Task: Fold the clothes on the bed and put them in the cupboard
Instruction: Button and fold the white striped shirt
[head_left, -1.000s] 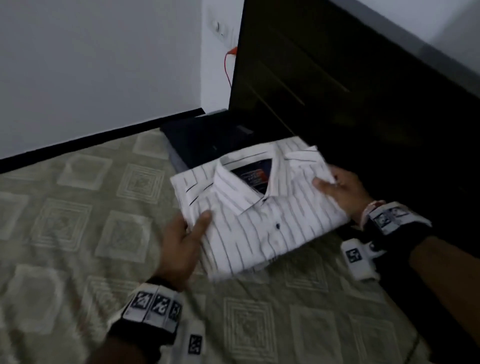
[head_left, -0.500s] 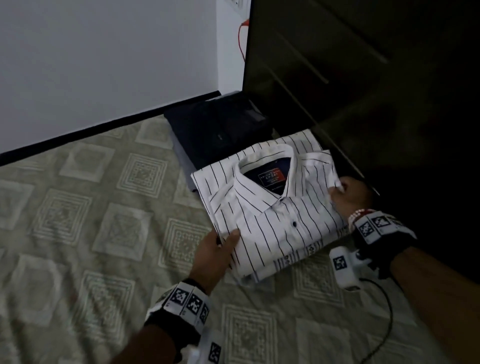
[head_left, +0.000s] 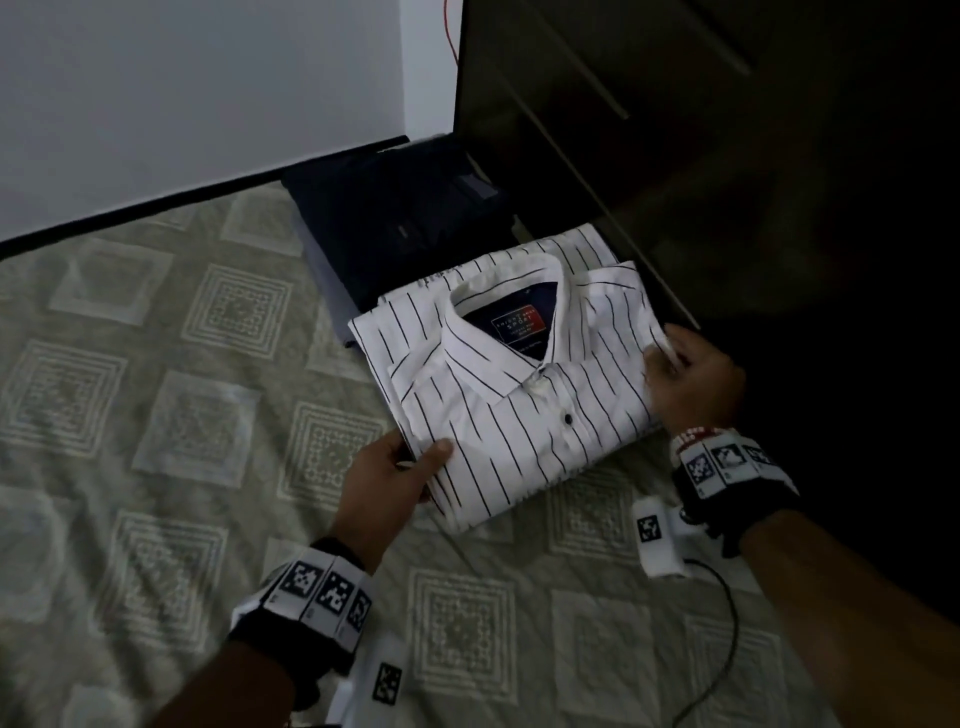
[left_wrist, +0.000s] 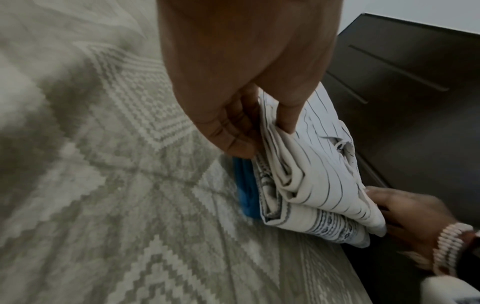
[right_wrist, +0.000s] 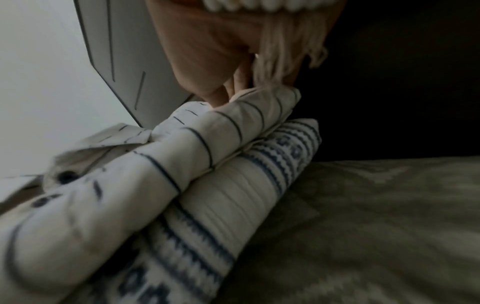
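Note:
A folded white shirt with thin dark stripes (head_left: 519, 410) lies collar-up on top of a folded white garment with blue patterned bands (right_wrist: 233, 205), near the bed's right edge. My left hand (head_left: 410, 462) grips the shirt's near-left corner, thumb on top and fingers underneath (left_wrist: 233, 131). My right hand (head_left: 675, 374) holds the shirt's right edge, fingers curled round the fold (right_wrist: 233, 88). A blue folded piece (left_wrist: 245, 193) peeks out at the bottom of the stack. The dark cupboard (head_left: 727, 156) stands just right of the bed.
A stack of dark folded clothes (head_left: 400, 228) lies behind the shirt, against the cupboard's side. The patterned grey-green bedspread (head_left: 182, 415) stretches left and toward me. A white wall (head_left: 182, 93) and a red cable (head_left: 449, 36) are beyond. A black cable (head_left: 727, 649) trails from my right wrist.
The striped shirt was lowered onto the patterned garment. My left hand slid down to its near-left corner; my right hand stays on the right edge. The view tilted downward.

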